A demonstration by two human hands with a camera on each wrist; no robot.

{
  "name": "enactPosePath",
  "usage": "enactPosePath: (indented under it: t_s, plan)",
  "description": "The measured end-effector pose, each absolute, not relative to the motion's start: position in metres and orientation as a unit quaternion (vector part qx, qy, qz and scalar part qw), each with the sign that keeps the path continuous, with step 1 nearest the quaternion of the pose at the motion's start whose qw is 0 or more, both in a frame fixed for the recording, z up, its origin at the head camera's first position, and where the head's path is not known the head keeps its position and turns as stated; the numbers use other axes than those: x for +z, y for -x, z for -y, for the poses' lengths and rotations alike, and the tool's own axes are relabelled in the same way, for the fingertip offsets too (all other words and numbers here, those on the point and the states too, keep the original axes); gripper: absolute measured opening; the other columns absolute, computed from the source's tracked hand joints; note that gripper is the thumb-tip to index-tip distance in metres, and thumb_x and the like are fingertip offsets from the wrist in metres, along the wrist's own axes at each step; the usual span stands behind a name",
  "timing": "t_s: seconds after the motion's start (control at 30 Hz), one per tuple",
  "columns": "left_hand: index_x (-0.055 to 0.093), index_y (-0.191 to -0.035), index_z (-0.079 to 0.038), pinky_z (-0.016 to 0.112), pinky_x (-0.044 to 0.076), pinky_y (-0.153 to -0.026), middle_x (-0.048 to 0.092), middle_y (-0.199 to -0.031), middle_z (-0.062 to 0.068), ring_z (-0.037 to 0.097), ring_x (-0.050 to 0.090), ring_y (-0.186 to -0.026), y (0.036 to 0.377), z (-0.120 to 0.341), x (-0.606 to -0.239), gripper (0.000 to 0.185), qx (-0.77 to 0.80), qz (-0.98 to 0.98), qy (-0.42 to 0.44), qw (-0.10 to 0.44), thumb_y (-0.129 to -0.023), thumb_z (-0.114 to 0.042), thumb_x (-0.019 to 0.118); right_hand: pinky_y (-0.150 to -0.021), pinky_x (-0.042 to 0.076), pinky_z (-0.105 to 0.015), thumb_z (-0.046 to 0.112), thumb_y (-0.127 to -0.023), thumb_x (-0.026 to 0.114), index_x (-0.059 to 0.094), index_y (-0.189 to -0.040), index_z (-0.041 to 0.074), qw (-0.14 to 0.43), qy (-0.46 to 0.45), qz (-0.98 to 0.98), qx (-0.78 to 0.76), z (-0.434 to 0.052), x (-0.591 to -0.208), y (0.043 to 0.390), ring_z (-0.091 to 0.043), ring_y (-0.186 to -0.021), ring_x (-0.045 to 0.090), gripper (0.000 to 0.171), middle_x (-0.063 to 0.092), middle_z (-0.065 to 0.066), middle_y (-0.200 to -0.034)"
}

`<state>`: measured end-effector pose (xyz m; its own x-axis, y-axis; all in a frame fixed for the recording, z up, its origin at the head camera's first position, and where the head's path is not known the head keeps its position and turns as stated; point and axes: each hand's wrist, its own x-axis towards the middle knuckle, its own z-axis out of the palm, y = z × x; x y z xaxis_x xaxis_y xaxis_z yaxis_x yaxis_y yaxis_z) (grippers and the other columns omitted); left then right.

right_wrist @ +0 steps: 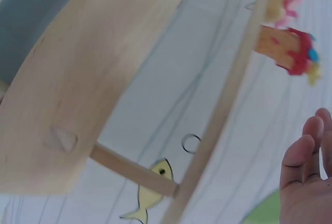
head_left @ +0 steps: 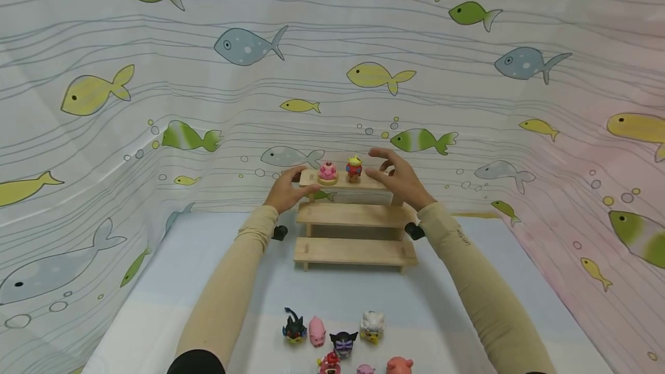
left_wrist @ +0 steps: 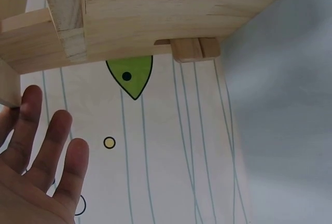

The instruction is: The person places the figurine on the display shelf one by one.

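A three-tier wooden stand (head_left: 355, 251) stands against the back wall. On its top tier a pink round figurine with a tan base (head_left: 328, 172) sits left of a red-and-blue figurine with a yellow-green head (head_left: 354, 169). My left hand (head_left: 286, 190) holds the left end of the top tier between thumb and forefinger; the other fingers (left_wrist: 77, 159) spread out below in the left wrist view. To the right of the red-and-blue figurine, my right hand (head_left: 400, 178) is apart from it, thumb and forefinger spread with nothing between them.
Several small figurines lie on the table in front: a black one with a tail (head_left: 294, 328), a pink pig (head_left: 317, 331), a black-and-purple one (head_left: 343, 342), a white fluffy one (head_left: 372, 326) and a red one (head_left: 329, 363). A fish-patterned sheet (head_left: 322, 10) covers the walls.
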<state>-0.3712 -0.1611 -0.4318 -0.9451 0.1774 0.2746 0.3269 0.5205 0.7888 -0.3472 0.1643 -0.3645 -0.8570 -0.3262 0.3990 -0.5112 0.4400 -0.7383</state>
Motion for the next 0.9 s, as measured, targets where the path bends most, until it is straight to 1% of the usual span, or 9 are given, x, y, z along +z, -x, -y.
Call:
enactPosePath:
  t_s: [0.03, 0.13, 0.27, 0.33, 0.43, 0.53, 0.7, 0.8, 0.9]
  plan:
    - [0.047, -0.151, -0.01, 0.052, 0.044, -0.105, 0.057, -0.133, 0.012, 0.029, 0.053, -0.122, 0.371, 0.161, -0.432, 0.082, -0.466, 0.87, 0.145, 0.079, -0.086, -0.047, 0.081, -0.085, 0.043, -0.045, 0.04, -0.097, 0.07, 0.05, -0.149, 0.017, 0.104, -0.251, 0.839, 0.472, -0.167, -0.363, 0.344, -0.023, -0.104, 0.052, 0.06, 0.055, 0.003, -0.144]
    - [0.047, -0.151, -0.01, 0.051, 0.043, -0.105, 0.056, -0.134, 0.011, 0.029, 0.053, -0.123, 0.371, 0.161, -0.432, 0.081, -0.462, 0.872, 0.143, 0.077, -0.086, -0.047, 0.08, -0.085, 0.041, -0.046, 0.031, -0.097, 0.072, 0.052, -0.147, 0.013, 0.114, -0.251, 0.832, 0.481, -0.169, -0.348, 0.319, -0.028, -0.105, 0.052, 0.057, 0.057, -0.004, -0.142]
    - [0.047, -0.151, -0.01, 0.051, 0.044, -0.104, 0.056, -0.135, 0.012, 0.029, 0.053, -0.123, 0.371, 0.16, -0.432, 0.081, -0.461, 0.873, 0.142, 0.077, -0.086, -0.047, 0.08, -0.082, 0.041, -0.041, 0.016, -0.096, 0.072, 0.053, -0.145, 0.007, 0.12, -0.255, 0.832, 0.478, -0.17, -0.331, 0.284, -0.036, -0.104, 0.052, 0.053, 0.059, -0.014, -0.139]
    - [0.047, -0.151, -0.01, 0.051, 0.044, -0.104, 0.056, -0.134, 0.012, 0.029, 0.053, -0.123, 0.372, 0.16, -0.432, 0.082, -0.46, 0.873, 0.144, 0.077, -0.086, -0.047, 0.08, -0.081, 0.042, -0.039, 0.014, -0.096, 0.072, 0.053, -0.145, 0.008, 0.121, -0.263, 0.831, 0.475, -0.174, -0.333, 0.274, -0.035, -0.104, 0.051, 0.053, 0.06, -0.012, -0.137]
    - [0.047, -0.151, -0.01, 0.052, 0.044, -0.104, 0.057, -0.134, 0.013, 0.03, 0.053, -0.122, 0.372, 0.16, -0.431, 0.082, -0.461, 0.872, 0.147, 0.079, -0.086, -0.046, 0.081, -0.081, 0.043, -0.041, 0.014, -0.096, 0.073, 0.054, -0.144, 0.01, 0.119, -0.28, 0.828, 0.471, -0.179, -0.338, 0.26, -0.036, -0.102, 0.052, 0.052, 0.061, -0.01, -0.136]
    - [0.048, -0.15, -0.01, 0.052, 0.044, -0.104, 0.057, -0.133, 0.013, 0.029, 0.054, -0.121, 0.372, 0.161, -0.43, 0.081, -0.461, 0.871, 0.148, 0.082, -0.086, -0.046, 0.081, -0.08, 0.042, -0.041, 0.013, -0.094, 0.074, 0.055, -0.143, 0.011, 0.112, -0.298, 0.822, 0.472, -0.184, -0.347, 0.25, -0.035, -0.099, 0.052, 0.052, 0.061, -0.005, -0.135]
    - [0.047, -0.151, -0.01, 0.053, 0.045, -0.102, 0.058, -0.131, 0.013, 0.03, 0.054, -0.12, 0.374, 0.162, -0.43, 0.081, -0.461, 0.871, 0.147, 0.084, -0.086, -0.046, 0.081, -0.079, 0.041, -0.038, 0.015, -0.092, 0.078, 0.055, -0.143, 0.019, 0.111, -0.305, 0.834, 0.447, -0.195, -0.369, 0.24, -0.027, -0.101, 0.052, 0.056, 0.061, 0.006, -0.13]
    - [0.047, -0.151, -0.011, 0.052, 0.046, -0.102, 0.057, -0.131, 0.013, 0.029, 0.054, -0.119, 0.375, 0.162, -0.432, 0.082, -0.459, 0.873, 0.145, 0.081, -0.086, -0.047, 0.081, -0.079, 0.041, -0.037, 0.013, -0.091, 0.079, 0.055, -0.142, 0.019, 0.109, -0.309, 0.838, 0.436, -0.203, -0.382, 0.231, -0.025, -0.102, 0.053, 0.058, 0.061, 0.003, -0.133]
    - [0.046, -0.152, -0.012, 0.05, 0.046, -0.102, 0.057, -0.132, 0.012, 0.027, 0.054, -0.119, 0.376, 0.162, -0.435, 0.084, -0.458, 0.875, 0.142, 0.075, -0.085, -0.049, 0.08, -0.077, 0.041, -0.036, 0.011, -0.089, 0.08, 0.055, -0.143, 0.016, 0.102, -0.316, 0.841, 0.428, -0.212, -0.397, 0.22, -0.021, -0.1, 0.053, 0.059, 0.062, -0.002, -0.134]
